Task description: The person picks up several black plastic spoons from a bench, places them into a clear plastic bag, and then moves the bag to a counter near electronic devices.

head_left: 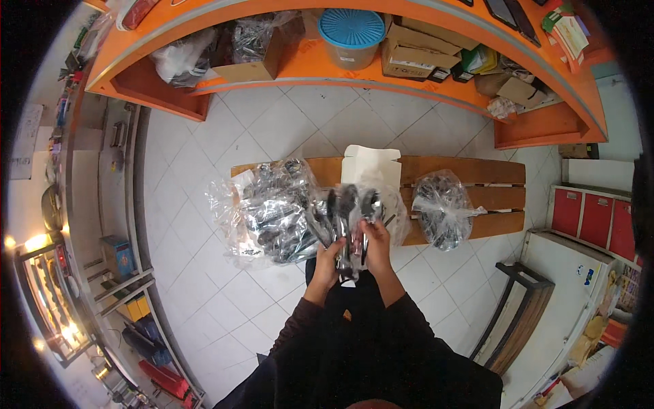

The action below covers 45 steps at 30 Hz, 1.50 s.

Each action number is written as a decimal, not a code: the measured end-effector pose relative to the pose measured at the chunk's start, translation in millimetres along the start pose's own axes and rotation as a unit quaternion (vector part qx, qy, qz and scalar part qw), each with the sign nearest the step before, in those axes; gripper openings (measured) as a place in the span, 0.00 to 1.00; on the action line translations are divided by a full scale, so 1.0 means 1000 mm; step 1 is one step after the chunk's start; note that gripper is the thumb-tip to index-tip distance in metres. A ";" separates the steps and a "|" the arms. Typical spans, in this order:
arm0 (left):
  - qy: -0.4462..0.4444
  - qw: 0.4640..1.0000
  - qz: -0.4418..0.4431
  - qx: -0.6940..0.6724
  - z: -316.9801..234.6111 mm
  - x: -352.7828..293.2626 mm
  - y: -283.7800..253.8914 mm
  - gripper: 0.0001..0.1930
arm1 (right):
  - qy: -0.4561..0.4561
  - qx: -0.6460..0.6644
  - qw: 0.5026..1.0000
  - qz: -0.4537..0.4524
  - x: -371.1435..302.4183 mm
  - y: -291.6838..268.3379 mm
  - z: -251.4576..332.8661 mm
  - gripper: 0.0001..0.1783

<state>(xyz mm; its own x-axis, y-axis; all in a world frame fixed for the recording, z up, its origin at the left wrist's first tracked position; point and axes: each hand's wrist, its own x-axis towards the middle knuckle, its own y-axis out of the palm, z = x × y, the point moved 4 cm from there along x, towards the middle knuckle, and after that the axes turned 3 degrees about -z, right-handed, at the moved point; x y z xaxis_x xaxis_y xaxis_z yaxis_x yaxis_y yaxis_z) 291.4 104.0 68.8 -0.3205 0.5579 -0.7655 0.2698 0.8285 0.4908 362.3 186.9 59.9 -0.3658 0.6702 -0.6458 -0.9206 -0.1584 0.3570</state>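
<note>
On the wooden bench (501,223), filled clear bags (276,218) are left, while dark items (346,204) are already lifted, clamped by fingers of left hand (328,264) and right hand (377,241).

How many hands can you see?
2: the left hand and the right hand, both holding dark, shiny pieces near the wooden bench. No other hands show.

My hands, two: left hand (325,266) and right hand (375,240). Dark-headed pieces (348,198) in my grip: at least three, exact number hidden. Wooden bench (494,198): one. White carton (372,163): one. Clear bag (443,211) on the bench's right: one. Blue-lidded tub (351,37): one. Red panels (596,219): three.
</note>
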 end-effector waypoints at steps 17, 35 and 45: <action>0.149 0.973 -0.100 0.148 0.005 0.007 0.002 0.09 | -0.320 -0.353 0.876 -0.069 -0.009 -0.018 0.016 0.12; 0.022 0.999 -0.028 0.022 -0.004 0.017 -0.028 0.09 | -0.138 -0.190 0.958 -0.163 0.041 -0.099 -0.079 0.26; 0.058 0.974 -0.011 0.217 -0.011 0.009 -0.006 0.13 | -0.191 -0.150 0.970 -0.032 -0.004 -0.025 -0.010 0.26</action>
<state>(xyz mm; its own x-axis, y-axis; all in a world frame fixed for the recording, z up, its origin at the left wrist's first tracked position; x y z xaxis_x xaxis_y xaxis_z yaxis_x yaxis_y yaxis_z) 276.6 104.0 63.8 -0.4242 0.5625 -0.7097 0.6116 0.7559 0.2336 385.2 180.5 46.9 -0.2815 0.8960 -0.3434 -0.9592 -0.2726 0.0750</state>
